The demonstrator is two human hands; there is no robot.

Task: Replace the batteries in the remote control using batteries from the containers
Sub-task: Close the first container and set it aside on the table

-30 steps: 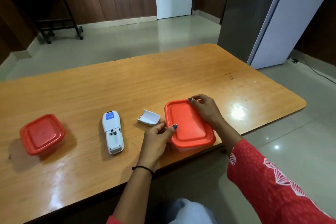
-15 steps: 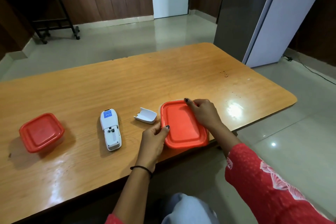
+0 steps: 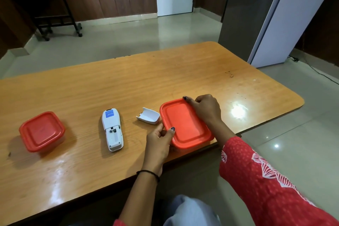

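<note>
At the near edge of the table [image 3: 183, 79], grips the red-lidded container [image 3: 185, 123]: left hand [image 3: 158, 141] pinching its near corner, right hand [image 3: 207, 108] curled on its far rim. Leaves the second container [image 3: 42, 131] far left of both hands, the remote control [image 3: 112, 129] nearer, the battery cover [image 3: 148, 115] just beyond the left hand.

A varnished, glossy wood-grain table [image 3: 183, 79] shows bright glare just right of the grip, where the left hand [image 3: 159, 139] and right hand [image 3: 207, 109] clasp a rectangular container [image 3: 185, 124] with a smooth red plastic lid. Left of the grip lie a white plastic battery cover [image 3: 149, 116], a smooth white plastic remote control [image 3: 112, 129] and a square container [image 3: 42, 131] lidded in the same red plastic. The sleeve [image 3: 266, 180] is printed red cloth; the floor [image 3: 128, 38] is polished.
</note>
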